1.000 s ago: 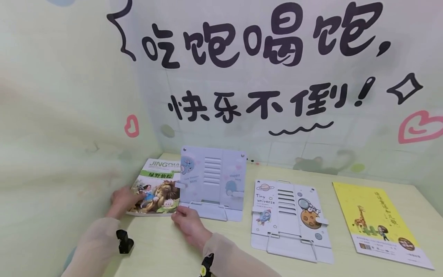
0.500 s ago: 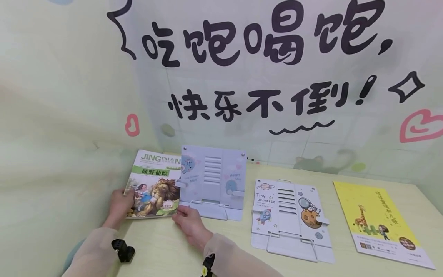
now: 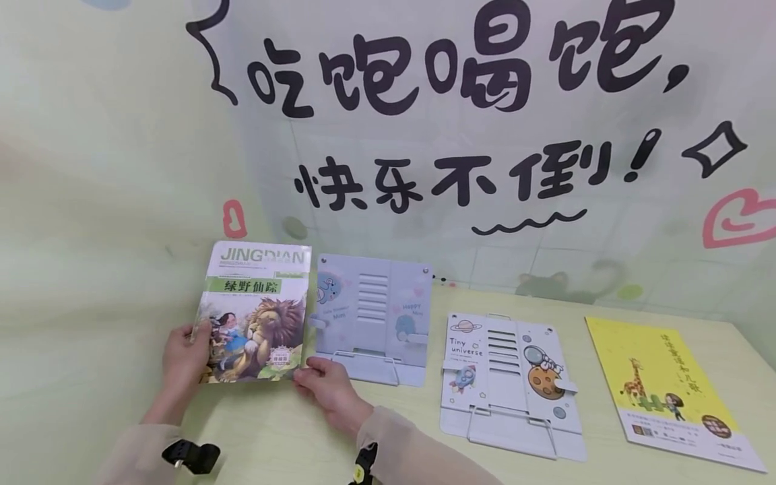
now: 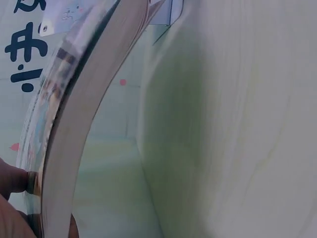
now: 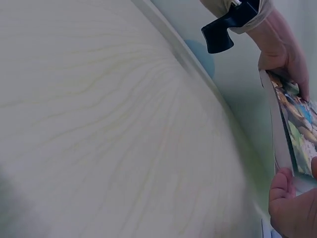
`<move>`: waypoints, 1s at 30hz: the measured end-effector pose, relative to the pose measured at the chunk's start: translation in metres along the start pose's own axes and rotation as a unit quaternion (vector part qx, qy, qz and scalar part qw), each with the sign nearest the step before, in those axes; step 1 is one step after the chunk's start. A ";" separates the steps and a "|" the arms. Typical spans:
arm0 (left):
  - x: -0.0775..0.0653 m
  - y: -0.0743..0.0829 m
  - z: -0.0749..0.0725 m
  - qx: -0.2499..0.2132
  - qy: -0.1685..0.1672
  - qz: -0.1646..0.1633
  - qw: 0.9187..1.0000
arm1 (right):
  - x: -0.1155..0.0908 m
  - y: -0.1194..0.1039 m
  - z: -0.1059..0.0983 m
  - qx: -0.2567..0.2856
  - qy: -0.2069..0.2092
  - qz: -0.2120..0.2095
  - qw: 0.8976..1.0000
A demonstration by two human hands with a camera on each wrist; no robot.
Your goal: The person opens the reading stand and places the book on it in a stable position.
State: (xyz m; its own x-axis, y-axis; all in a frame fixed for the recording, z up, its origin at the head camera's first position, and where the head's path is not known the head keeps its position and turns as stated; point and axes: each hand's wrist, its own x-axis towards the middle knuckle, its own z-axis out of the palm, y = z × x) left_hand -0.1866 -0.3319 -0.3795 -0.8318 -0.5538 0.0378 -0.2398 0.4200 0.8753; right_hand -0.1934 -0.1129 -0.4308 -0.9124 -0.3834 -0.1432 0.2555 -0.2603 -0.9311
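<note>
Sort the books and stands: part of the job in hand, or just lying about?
In the job:
lion-cover book, held by left grip and right grip

Likely just lying about, in neither grip:
lilac stand, nearest the held book
white "Tiny universe" stand
yellow giraffe book

— What patterns do we see on the white, rectangular paper book (image 3: 254, 316)?
— We see a green band (image 3: 244, 286) and brown lion (image 3: 273, 330); our yellow, rectangular paper booklet (image 3: 673, 391) bears an orange giraffe (image 3: 633, 382)
</note>
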 end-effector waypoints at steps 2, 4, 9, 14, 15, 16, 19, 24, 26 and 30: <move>-0.003 0.003 -0.004 -0.012 0.004 -0.004 1.000 | 0.000 -0.003 0.001 -0.005 -0.011 -0.005 1.000; -0.005 0.006 -0.006 -0.019 0.004 -0.004 1.000 | 0.000 -0.007 0.001 -0.014 -0.020 -0.012 1.000; -0.010 0.013 -0.010 -0.025 0.015 0.006 1.000 | 0.000 -0.015 0.001 -0.029 -0.031 -0.020 0.999; -0.016 0.022 -0.010 -0.030 0.028 0.005 0.999 | -0.001 -0.024 -0.001 -0.041 -0.028 -0.035 0.998; -0.018 0.023 -0.010 -0.034 0.027 0.004 0.999 | -0.001 -0.027 -0.002 -0.045 -0.027 -0.039 0.998; -0.019 0.025 -0.010 -0.039 0.028 0.004 0.999 | -0.001 -0.030 -0.004 -0.051 -0.026 -0.045 0.997; -0.021 0.029 -0.005 -0.062 0.032 0.012 0.998 | 0.000 -0.041 -0.011 -0.076 -0.020 -0.067 0.995; -0.026 0.038 0.009 -0.107 0.016 0.027 0.994 | 0.002 -0.063 -0.029 -0.107 -0.010 -0.105 0.989; -0.027 0.043 0.015 -0.127 0.000 0.036 0.991 | 0.003 -0.071 -0.037 -0.112 -0.005 -0.117 0.987; -0.028 0.052 0.031 -0.146 -0.021 0.052 0.988 | 0.004 -0.084 -0.053 -0.119 0.007 -0.132 0.984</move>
State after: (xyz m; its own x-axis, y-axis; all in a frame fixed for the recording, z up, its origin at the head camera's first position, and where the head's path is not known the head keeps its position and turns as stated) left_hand -0.1914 -0.2724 -0.3494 -0.8659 -0.4857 0.1194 -0.0029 0.2436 0.9699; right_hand -0.2359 -0.0457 -0.3707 -0.9414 -0.3182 0.1120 -0.0721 -0.1346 -0.9883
